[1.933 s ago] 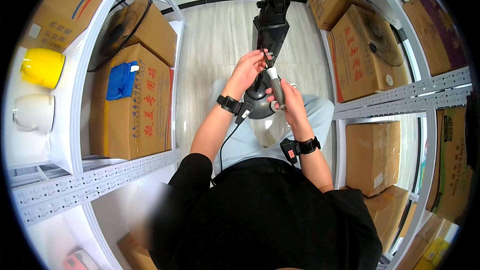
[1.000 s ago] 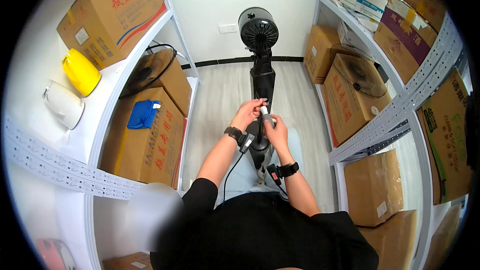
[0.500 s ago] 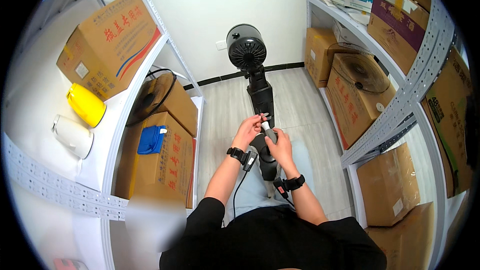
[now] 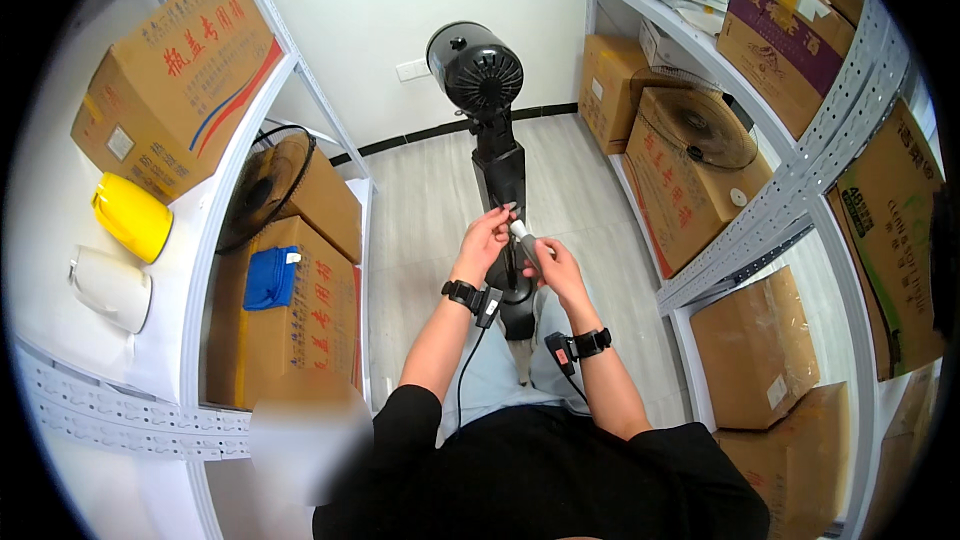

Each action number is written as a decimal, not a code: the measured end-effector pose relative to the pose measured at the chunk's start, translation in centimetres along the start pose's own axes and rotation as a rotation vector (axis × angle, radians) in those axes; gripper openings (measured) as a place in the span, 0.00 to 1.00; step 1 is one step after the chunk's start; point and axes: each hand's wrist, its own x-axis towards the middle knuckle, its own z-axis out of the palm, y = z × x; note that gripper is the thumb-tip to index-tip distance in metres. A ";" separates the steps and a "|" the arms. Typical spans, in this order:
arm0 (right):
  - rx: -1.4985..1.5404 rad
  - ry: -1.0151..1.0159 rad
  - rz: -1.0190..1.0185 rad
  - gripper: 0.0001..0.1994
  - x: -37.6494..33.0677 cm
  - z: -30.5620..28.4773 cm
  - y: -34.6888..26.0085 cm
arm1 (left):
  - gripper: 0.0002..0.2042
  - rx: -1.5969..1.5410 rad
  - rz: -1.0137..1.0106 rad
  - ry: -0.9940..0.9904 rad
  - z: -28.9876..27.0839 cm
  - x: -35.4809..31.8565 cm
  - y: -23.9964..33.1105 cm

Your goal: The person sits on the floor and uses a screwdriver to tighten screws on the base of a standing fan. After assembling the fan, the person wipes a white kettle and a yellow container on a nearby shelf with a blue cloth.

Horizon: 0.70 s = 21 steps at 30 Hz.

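Since the earliest frame the view has swung upward, so the whole black motor head (image 4: pixel 475 68) now shows beyond the fingers, where the upper edge cut it off before; the grey-and-white handheld tool (image 4: pixel 529 245) stays between the two hands. The right hand (image 4: pixel 560 268) has its fingers wrapped narrowly around the tool's grey handle, which leans so that its white collar points up and leftward, toward the left fingertips. The left hand (image 4: pixel 485 242) holds its thumb and fingers close together just beyond that collar, at a small thin piece; whether they grip it I cannot tell.

Directly beyond the fingers stands the black pedestal column (image 4: pixel 498 175), which carries the motor head farther out. Nearer the body than the fingers, its dark base (image 4: pixel 516 320) sits between the legs in light-blue trousers (image 4: pixel 478 370). Each wrist, below its fingers, wears a black strap with a small module.

Well to the left of the fingers, a blue folded cloth (image 4: pixel 270 278) lies on a cardboard carton (image 4: pixel 330 315), with a round black fan guard (image 4: pixel 265 185) behind it; farther left are a yellow kettle (image 4: pixel 132 217) and a white kettle (image 4: pixel 110 288). Well to the right of the fingers, a wire guard (image 4: pixel 697 120) rests against another carton (image 4: pixel 680 190).
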 end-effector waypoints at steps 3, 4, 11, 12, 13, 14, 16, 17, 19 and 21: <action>-0.670 0.331 -0.594 0.24 -0.2 0.3 0.8 | 0.08 -0.005 -0.010 0.013 1.1 0.3 -0.2; -0.679 0.350 -0.594 0.23 -0.4 0.7 0.3 | 0.07 -0.002 -0.011 0.012 0.8 0.5 0.0; -0.056 0.062 0.020 0.20 3.4 -0.6 0.9 | 0.04 -0.069 0.028 0.272 -1.6 1.8 -0.7; 0.060 0.036 0.046 0.20 3.4 -0.9 0.7 | 0.04 -0.081 0.018 0.351 -1.8 1.6 -1.1; 0.088 -0.008 0.069 0.21 3.3 -0.9 0.4 | 0.04 -0.129 0.028 0.389 -2.7 1.5 -1.1; 0.075 -0.059 0.055 0.22 3.3 -1.0 0.1 | 0.04 -0.181 0.036 0.429 -3.7 1.4 -1.4; -0.157 -0.029 -0.087 0.22 3.1 -1.1 -0.1 | 0.07 -0.188 0.084 0.490 -4.4 1.0 -2.0; -0.387 0.006 -0.221 0.22 2.7 -1.4 -0.4 | 0.09 -0.170 0.073 0.493 -4.3 0.6 -2.4; -0.345 0.038 -0.213 0.22 1.9 -1.6 -1.6 | 0.13 -0.126 0.069 0.473 -3.0 0.4 -1.9; -0.215 0.073 -0.159 0.20 1.6 -1.3 -2.0 | 0.17 -0.092 0.066 0.376 -1.6 -0.2 -1.2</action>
